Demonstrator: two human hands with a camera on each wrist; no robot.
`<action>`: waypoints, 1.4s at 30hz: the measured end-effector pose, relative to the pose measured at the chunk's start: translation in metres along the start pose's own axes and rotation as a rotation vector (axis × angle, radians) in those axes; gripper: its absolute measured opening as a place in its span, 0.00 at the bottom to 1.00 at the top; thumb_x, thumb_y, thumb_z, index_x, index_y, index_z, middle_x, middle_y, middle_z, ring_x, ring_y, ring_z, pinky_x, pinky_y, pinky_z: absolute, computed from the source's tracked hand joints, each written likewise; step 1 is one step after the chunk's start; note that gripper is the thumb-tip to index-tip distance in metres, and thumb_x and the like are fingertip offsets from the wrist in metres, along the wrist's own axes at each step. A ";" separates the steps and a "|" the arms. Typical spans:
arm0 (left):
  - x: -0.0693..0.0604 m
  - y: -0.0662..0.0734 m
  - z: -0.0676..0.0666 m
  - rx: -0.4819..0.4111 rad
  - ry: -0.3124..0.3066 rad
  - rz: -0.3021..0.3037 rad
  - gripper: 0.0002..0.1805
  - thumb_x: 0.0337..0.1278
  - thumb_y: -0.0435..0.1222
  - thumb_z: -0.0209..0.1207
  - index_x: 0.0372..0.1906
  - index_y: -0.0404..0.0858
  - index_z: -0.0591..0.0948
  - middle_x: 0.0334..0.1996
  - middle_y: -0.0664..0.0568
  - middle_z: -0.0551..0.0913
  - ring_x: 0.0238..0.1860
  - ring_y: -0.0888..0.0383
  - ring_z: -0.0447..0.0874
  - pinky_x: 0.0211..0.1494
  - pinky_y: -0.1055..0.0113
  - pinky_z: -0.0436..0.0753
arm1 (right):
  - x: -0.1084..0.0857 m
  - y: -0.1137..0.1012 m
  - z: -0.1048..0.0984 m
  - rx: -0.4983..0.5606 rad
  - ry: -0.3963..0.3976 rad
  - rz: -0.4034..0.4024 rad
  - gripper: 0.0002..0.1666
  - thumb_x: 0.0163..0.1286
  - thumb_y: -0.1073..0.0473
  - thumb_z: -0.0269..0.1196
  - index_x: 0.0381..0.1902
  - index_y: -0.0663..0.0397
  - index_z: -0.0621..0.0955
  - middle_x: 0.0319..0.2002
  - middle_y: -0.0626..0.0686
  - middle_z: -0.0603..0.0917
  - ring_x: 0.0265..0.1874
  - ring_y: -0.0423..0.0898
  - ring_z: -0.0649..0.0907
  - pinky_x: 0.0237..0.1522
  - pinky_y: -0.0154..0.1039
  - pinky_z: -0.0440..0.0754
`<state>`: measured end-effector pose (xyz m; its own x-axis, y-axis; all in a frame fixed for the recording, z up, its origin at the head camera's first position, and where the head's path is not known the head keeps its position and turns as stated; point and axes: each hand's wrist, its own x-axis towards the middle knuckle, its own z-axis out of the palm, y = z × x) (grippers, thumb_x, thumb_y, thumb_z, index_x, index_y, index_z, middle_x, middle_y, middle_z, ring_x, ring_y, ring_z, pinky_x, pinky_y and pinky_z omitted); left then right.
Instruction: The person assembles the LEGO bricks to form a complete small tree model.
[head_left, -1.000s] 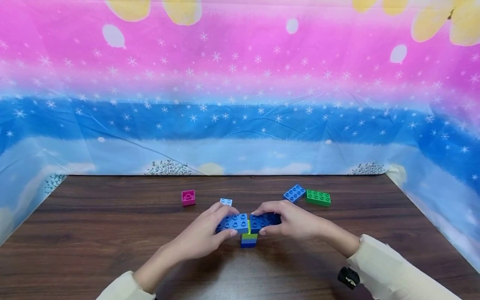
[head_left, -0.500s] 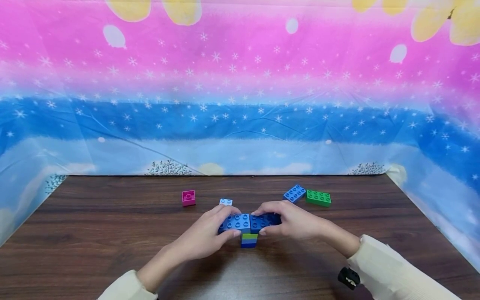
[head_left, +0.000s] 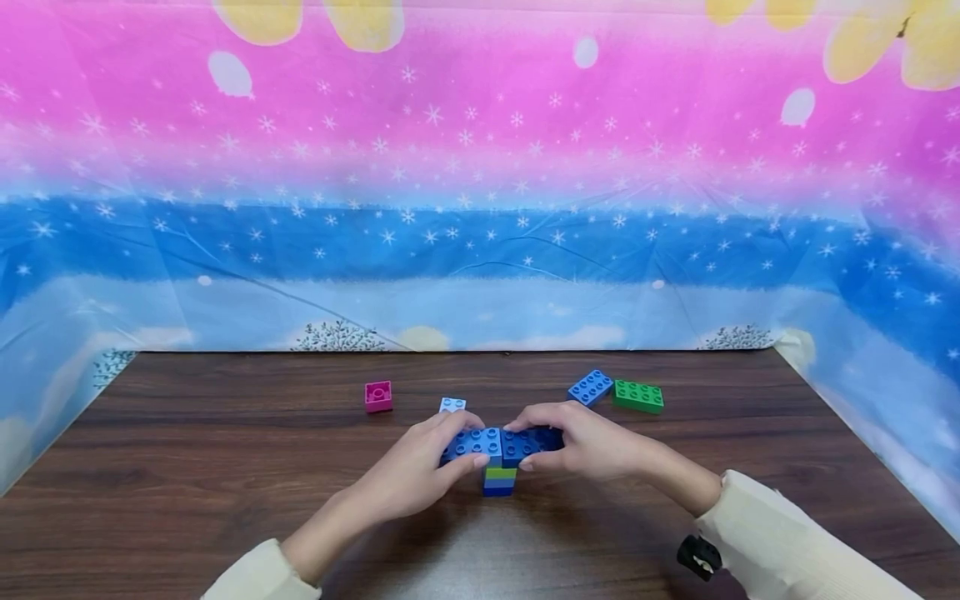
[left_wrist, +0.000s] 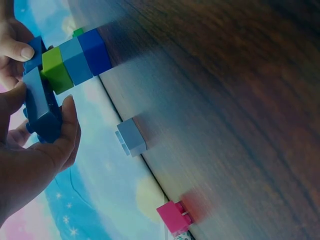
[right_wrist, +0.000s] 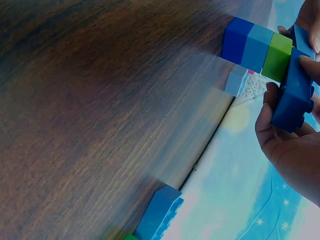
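Note:
A small tower of toy building bricks stands upright on the table, with a dark blue brick at the bottom, a lighter blue brick over it and a lime green brick above. My left hand grips a medium blue brick by its long sides, thumb in front. My right hand holds a dark blue eight-stud brick in the same way. Both long bricks lie end to end across the tower's top, meeting over the lime brick and jutting out sideways.
Behind my left hand lies a pale blue brick. A pink brick, hollow side showing, is farther left. At the back right, a blue brick sits beside a green brick. A patterned cloth borders the table.
My left hand has slid the medium blue brick slightly right, closing the gap to the dark blue one and covering the lime brick's top. My right hand has barely moved.

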<state>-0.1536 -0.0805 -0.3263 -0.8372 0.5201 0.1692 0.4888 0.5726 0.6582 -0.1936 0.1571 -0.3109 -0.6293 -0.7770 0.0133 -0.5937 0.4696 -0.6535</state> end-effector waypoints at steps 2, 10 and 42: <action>0.001 0.000 0.000 -0.001 -0.002 -0.001 0.14 0.63 0.43 0.53 0.49 0.41 0.73 0.41 0.53 0.76 0.39 0.61 0.75 0.41 0.63 0.76 | 0.000 0.000 0.000 0.001 -0.002 -0.001 0.20 0.63 0.55 0.61 0.53 0.52 0.75 0.47 0.47 0.79 0.43 0.38 0.78 0.43 0.34 0.76; 0.003 0.001 -0.001 0.013 0.007 0.018 0.13 0.62 0.41 0.55 0.48 0.41 0.74 0.41 0.52 0.77 0.39 0.61 0.74 0.40 0.65 0.76 | 0.000 0.000 0.000 -0.002 0.000 -0.004 0.20 0.64 0.54 0.61 0.53 0.51 0.75 0.48 0.47 0.79 0.44 0.38 0.78 0.45 0.34 0.76; 0.007 0.003 -0.005 -0.008 -0.013 0.041 0.11 0.60 0.39 0.57 0.44 0.38 0.74 0.41 0.49 0.78 0.38 0.59 0.74 0.39 0.64 0.76 | 0.001 0.000 -0.001 0.004 0.000 0.008 0.20 0.63 0.55 0.61 0.52 0.51 0.76 0.46 0.46 0.79 0.43 0.38 0.78 0.44 0.34 0.76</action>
<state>-0.1593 -0.0783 -0.3201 -0.8131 0.5512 0.1873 0.5209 0.5452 0.6568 -0.1945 0.1568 -0.3101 -0.6340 -0.7733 0.0087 -0.5869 0.4738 -0.6566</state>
